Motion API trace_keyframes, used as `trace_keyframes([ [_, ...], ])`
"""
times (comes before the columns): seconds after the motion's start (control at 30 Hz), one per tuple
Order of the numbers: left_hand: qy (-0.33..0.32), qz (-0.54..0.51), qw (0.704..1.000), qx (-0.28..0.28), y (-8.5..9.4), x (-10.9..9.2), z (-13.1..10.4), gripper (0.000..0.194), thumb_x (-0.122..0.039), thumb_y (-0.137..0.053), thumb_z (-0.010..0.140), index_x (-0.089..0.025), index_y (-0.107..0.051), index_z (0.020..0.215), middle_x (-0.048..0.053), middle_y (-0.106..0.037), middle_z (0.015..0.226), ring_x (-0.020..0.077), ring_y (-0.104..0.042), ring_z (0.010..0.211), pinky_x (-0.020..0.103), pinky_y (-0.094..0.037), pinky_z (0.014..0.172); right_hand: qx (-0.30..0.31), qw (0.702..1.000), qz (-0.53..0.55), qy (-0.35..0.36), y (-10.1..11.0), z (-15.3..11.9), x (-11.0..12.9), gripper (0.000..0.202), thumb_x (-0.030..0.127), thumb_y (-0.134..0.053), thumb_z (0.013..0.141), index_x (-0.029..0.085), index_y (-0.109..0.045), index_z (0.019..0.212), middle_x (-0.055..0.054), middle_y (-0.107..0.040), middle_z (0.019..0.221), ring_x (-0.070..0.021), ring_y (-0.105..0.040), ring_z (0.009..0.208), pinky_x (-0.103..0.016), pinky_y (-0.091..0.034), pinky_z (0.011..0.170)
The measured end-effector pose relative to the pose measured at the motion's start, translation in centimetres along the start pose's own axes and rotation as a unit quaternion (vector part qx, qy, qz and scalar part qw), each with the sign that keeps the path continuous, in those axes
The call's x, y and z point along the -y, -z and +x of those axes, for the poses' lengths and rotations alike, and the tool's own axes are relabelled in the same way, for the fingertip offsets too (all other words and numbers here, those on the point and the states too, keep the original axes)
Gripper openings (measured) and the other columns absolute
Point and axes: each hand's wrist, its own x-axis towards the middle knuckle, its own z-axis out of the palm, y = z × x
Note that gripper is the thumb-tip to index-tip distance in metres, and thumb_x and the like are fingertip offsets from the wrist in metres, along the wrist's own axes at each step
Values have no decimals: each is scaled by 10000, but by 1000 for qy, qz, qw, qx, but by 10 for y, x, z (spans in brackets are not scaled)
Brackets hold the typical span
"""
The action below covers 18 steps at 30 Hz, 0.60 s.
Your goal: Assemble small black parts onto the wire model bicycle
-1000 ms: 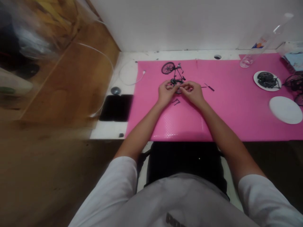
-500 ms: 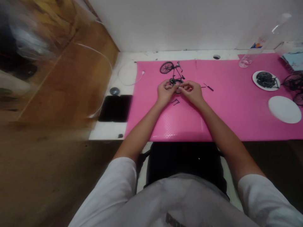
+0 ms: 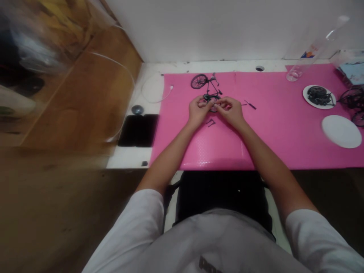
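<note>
A small black model bicycle lies on the pink mat, one wheel at its far left end. Its near end, with the other wheel, is between my hands and partly covered by them. My left hand is closed on the near end of the bicycle from the left. From the right, my right hand pinches at the same wheel; any small part in its fingertips is too small to make out. Small black parts lie just below the hands.
Right of my right hand lies a small screwdriver. Farther right are a white plate of black parts, a bare white plate, more black bicycle pieces and a clear bottle. A black tablet-like object lies left, beside a white cable.
Both hands stay at the near wheel with almost the same grip. The far wheel of the bicycle has shifted very slightly left.
</note>
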Motion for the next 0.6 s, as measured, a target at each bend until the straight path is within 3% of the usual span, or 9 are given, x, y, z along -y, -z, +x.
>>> trace_keyframes([
  [0.6, 15, -11, 1000, 1, -2, -6, -3, 701, -678, -1124, 704, -202, -808, 1111, 32, -859, 797, 182, -845, 726, 267, -693, 700, -11, 1000, -4, -10, 0, -2, 7, 203, 415, -948, 916, 241, -883, 998, -20, -799, 811, -183, -672, 722, -336, -523, 681],
])
